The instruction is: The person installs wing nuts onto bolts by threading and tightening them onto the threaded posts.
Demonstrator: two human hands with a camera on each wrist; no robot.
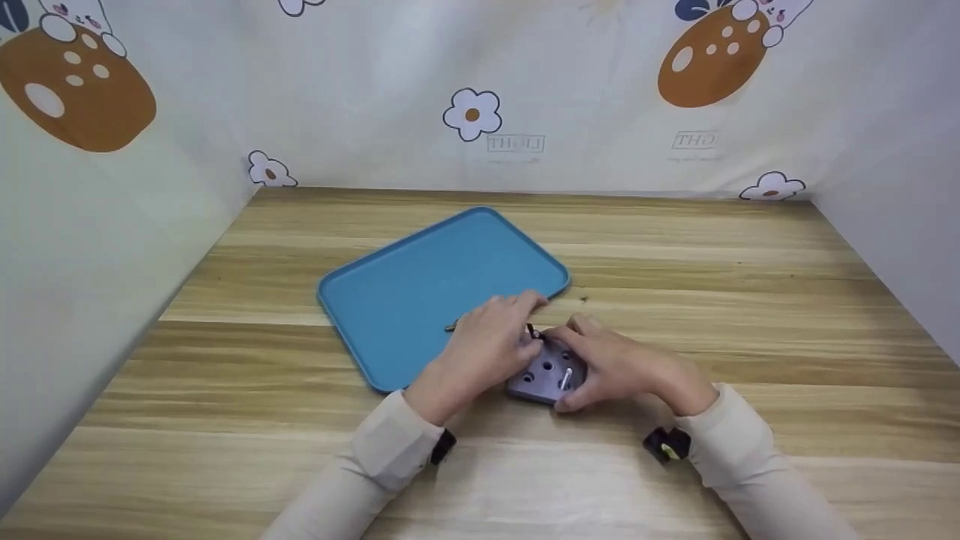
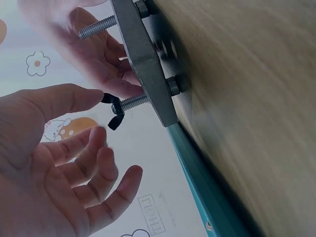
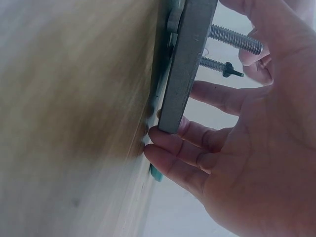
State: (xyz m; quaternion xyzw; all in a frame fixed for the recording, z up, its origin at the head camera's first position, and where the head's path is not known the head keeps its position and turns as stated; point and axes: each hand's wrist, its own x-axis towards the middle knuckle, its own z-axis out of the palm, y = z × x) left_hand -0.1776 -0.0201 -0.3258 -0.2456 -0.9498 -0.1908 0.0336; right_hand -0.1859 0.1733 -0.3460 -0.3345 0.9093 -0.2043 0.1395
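A grey metal plate with several holes lies at the tray's near right corner. Threaded bolts stick up through it, with their dark heads underneath. A black wing nut sits near the tip of one bolt. My left hand touches one wing of that nut with the thumb; its other fingers are loosely bent and apart from the nut. My right hand grips the plate by its edges, thumb on the near side and fingers on the far side. The other bolt carries no nut.
A blue tray lies slantwise behind the left hand. Inside it a small brass-coloured piece shows beside that hand, partly hidden. The wooden table is bounded by patterned curtains at the back and sides.
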